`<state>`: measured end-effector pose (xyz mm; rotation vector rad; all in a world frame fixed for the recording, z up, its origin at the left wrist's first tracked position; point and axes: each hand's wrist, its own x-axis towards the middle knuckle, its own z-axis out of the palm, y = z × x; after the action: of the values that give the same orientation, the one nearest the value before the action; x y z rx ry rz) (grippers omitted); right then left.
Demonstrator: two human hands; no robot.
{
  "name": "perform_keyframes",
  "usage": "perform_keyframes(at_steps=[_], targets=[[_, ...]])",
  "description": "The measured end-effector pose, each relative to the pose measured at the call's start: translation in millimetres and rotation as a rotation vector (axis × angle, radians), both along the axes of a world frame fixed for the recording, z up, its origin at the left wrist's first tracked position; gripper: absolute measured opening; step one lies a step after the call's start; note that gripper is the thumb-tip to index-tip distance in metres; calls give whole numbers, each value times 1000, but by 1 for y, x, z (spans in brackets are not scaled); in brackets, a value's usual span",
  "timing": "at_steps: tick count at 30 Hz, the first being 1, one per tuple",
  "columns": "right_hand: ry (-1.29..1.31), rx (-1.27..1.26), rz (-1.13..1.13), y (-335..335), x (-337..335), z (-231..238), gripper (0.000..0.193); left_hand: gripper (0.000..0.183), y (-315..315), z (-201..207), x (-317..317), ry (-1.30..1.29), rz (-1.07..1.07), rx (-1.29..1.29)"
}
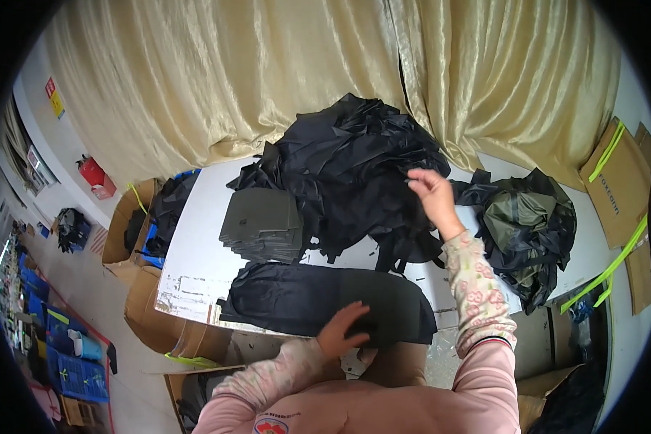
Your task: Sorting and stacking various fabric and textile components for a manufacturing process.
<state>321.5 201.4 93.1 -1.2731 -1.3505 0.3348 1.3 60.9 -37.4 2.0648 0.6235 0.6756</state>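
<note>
My left hand (344, 331) is open, fingers spread, beside the near edge of a long black fabric piece (289, 293) that lies along the table's front. On that piece's right part lies a flat dark panel (394, 307), its rounded end hanging toward my lap. My right hand (435, 197) is raised over the right side of a large heap of crumpled black fabric (354, 155). Its thumb and fingertips are pinched together, with a tiny dark bit at their tips too small to name. A stack of dark grey-green panels (262, 215) stands left of the heap.
Small dark scraps lie on the white table (192, 249). A bundle of black and olive fabric (524, 217) sits at its right end. Open cardboard boxes (148, 307) stand left of the table, and flattened cardboard (618, 184) leans at right. A gold curtain (217, 79) hangs behind.
</note>
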Motion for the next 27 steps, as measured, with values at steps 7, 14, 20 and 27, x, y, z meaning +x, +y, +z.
perform_keyframes(at_steps=[7, 14, 20, 27], targets=[[427, -37, 272, -79, -76, 93, 26, 44, 64, 86, 35, -560, -19, -845], [629, -45, 371, -117, -109, 46, 28, 36, 67, 97, 35, -844, -89, -1199], [-397, 133, 18, -140, -106, 74, 56, 33, 74, 126, 1, -763, 289, -473], [-954, -9, 533, -121, -158, 155, 55, 30, 56, 153, 17, -646, 96, -44]])
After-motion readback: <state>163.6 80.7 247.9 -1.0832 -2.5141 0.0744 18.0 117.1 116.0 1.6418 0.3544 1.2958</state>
